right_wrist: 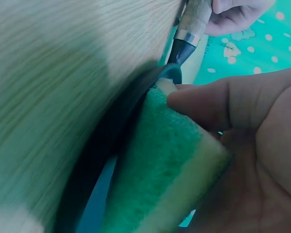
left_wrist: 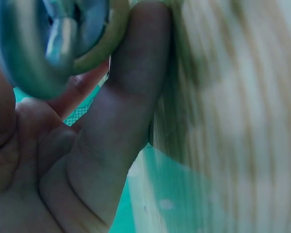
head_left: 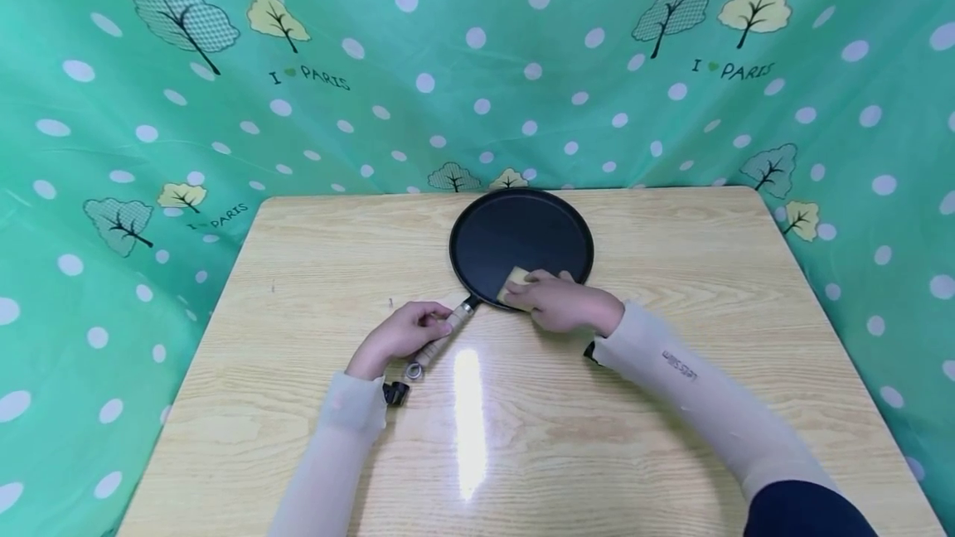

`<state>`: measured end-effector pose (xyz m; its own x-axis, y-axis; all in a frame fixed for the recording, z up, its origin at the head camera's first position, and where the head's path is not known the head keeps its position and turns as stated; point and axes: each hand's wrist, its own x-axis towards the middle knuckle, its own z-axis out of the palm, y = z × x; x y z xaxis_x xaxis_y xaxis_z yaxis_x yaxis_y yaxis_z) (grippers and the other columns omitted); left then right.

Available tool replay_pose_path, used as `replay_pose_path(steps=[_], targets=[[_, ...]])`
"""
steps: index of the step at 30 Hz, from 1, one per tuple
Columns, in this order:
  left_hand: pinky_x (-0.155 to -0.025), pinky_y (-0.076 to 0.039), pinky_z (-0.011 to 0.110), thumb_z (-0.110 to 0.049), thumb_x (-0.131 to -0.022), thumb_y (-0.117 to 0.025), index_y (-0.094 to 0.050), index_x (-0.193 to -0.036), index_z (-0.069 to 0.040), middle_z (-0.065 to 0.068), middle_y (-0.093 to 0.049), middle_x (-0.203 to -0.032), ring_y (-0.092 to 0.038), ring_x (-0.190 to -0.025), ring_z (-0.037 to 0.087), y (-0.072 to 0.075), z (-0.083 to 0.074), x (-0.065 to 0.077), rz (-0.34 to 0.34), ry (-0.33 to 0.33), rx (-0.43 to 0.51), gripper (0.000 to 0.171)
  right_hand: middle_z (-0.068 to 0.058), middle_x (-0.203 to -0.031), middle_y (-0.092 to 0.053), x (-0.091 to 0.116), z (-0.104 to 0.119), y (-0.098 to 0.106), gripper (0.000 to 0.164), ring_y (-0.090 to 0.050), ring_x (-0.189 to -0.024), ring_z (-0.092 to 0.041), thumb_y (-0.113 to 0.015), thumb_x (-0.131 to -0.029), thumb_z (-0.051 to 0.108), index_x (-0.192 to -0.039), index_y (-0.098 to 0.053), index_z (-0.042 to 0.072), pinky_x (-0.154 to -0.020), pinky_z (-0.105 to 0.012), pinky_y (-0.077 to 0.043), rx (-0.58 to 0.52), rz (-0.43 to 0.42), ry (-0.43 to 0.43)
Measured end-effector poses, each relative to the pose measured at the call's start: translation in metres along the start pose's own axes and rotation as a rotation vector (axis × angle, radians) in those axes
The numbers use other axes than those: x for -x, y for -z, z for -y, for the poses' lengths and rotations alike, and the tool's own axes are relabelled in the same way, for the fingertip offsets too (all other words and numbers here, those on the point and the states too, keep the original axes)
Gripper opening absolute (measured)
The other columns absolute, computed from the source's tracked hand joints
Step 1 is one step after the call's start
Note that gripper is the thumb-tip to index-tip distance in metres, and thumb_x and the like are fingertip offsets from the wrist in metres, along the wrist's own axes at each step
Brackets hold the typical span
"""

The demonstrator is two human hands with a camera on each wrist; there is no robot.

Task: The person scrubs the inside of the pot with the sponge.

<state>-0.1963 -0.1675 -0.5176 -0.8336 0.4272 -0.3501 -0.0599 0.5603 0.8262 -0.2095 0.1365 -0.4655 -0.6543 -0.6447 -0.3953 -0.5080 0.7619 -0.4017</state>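
Observation:
A flat round black frying pan point(head_left: 522, 230) lies at the far middle of the table. Its light wood-look handle point(head_left: 442, 343) points toward the lower left and ends in a metal hanging ring point(head_left: 414, 371). My left hand point(head_left: 406, 330) grips this handle between thumb and fingers; up close, the ring point(left_wrist: 22, 53) shows beside them in the left wrist view. Pressed to the pan's near edge is a yellow sponge point(head_left: 515, 278), held by my right hand point(head_left: 564, 302). Its green side point(right_wrist: 157, 160) shows in the right wrist view, against the pan's rim.
The wooden table point(head_left: 656, 437) carries a bright streak of reflected light in the middle. Behind and beside it hangs a green dotted curtain point(head_left: 477, 81) printed with trees. A small black device point(head_left: 396, 393) sits at the left wrist.

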Motion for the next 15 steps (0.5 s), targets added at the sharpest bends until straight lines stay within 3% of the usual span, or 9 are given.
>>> replay_pose_path(steps=[15], targets=[[-0.076,-0.047,0.033,-0.013,-0.102,-0.069,-0.068,-0.130,0.007,0.007,-0.064,-0.092,-0.055,-0.081,0.017,0.001,0.000,0.002,-0.002,-0.048,-0.011,0.035,-0.005,-0.175,-0.016,-0.045,0.021,0.000,0.064,-0.011,-0.160,-0.038,-0.042,-0.108,-0.003,-0.167,-0.029,0.018,-0.120,-0.072,-0.017,-0.015,0.015,-0.015]])
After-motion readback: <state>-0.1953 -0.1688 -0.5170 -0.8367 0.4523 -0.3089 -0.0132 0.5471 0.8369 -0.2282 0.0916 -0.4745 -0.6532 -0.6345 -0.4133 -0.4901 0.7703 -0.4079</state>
